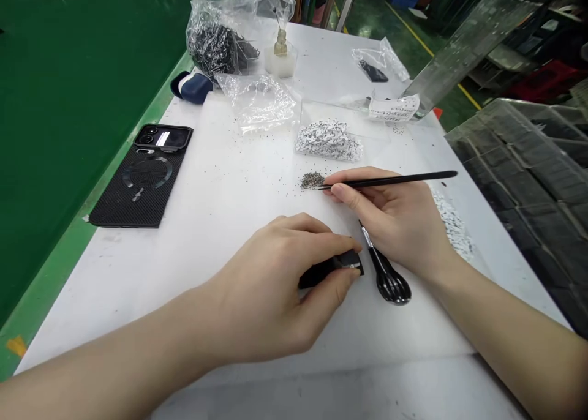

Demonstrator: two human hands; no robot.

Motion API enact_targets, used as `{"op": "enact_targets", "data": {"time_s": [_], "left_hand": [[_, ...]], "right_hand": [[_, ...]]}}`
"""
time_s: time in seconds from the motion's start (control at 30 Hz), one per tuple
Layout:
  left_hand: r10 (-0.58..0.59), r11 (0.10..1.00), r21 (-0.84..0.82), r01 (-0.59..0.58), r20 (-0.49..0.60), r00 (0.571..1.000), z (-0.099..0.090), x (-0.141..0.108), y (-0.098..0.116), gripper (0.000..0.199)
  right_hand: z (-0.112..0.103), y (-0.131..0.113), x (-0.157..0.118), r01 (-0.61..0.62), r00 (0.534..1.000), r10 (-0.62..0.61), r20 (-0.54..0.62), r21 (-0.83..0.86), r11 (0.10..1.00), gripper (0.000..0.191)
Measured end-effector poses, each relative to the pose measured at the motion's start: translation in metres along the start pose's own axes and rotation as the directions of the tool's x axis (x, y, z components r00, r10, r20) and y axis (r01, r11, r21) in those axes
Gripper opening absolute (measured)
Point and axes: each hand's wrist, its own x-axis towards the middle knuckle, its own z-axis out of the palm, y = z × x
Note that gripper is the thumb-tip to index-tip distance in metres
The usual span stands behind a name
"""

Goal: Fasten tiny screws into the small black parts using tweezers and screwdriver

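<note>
My left hand [280, 279] is closed around a small black part [346, 260], its thumb and fingers at the part's right end. In my right hand [395, 218] are thin black tweezers [408, 179], pinched between thumb and fingers. Their tip touches the right side of a small pile of tiny dark pieces [312, 180]. A black-handled screwdriver [390, 280] lies on the white table [220, 181] between my hands. Behind the pile lies a clear tray of small white pieces [328, 140].
A phone [140, 178] lies at the left, with a dark blue case [192, 87] behind it. Farther back are a clear bag of black parts [214, 46] and a small bottle [280, 43]. Stacked clear trays [528, 163] stand at the right, near a metal post [473, 40].
</note>
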Motion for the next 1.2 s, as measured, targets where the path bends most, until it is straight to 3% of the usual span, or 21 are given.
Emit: {"op": "enact_targets", "data": {"time_s": [0.3, 0.47, 0.53, 0.63, 0.77, 0.9, 1.2], "left_hand": [[0.004, 1.0, -0.016, -0.004, 0.013, 1.0, 0.0, 0.0, 0.002, 0.027], [0.025, 1.0, -0.007, -0.025, -0.011, 1.0, -0.001, 0.001, -0.001, 0.026], [0.002, 1.0, -0.011, -0.002, -0.005, 1.0, -0.001, 0.001, -0.002, 0.025], [-0.007, 1.0, -0.016, 0.007, 0.022, 1.0, -0.001, 0.0, 0.0, 0.022], [-0.042, 0.999, -0.012, 0.042, 0.015, 0.999, -0.001, 0.0, 0.003, 0.017], [-0.046, 0.999, -0.009, 0.046, 0.023, 0.999, 0.0, -0.001, 0.003, 0.017], [-0.041, 0.999, -0.014, 0.041, 0.012, 0.999, 0.001, 0.0, 0.002, 0.014]], "right_hand": [[-0.002, 0.002, 0.001, 0.004, 1.0, -0.004, -0.016, -0.004, 1.0, 0.01], [-0.03, -0.023, -0.004, 0.073, 0.992, -0.067, -0.109, 0.049, 0.996, 0.01], [-0.045, -0.034, -0.009, 0.111, 0.993, -0.111, 0.025, -0.008, 0.994, 0.008], [-0.055, -0.037, -0.02, 0.155, 0.972, -0.182, 0.151, 0.171, 0.973, 0.01], [-0.049, -0.018, -0.032, 0.196, 0.939, -0.297, 0.172, 0.442, 0.875, 0.018], [-0.041, -0.006, -0.039, 0.214, 0.934, -0.312, 0.176, 0.426, 0.879, 0.023], [-0.039, -0.004, -0.039, 0.262, 0.918, -0.355, 0.176, 0.403, 0.877, 0.027]]}}
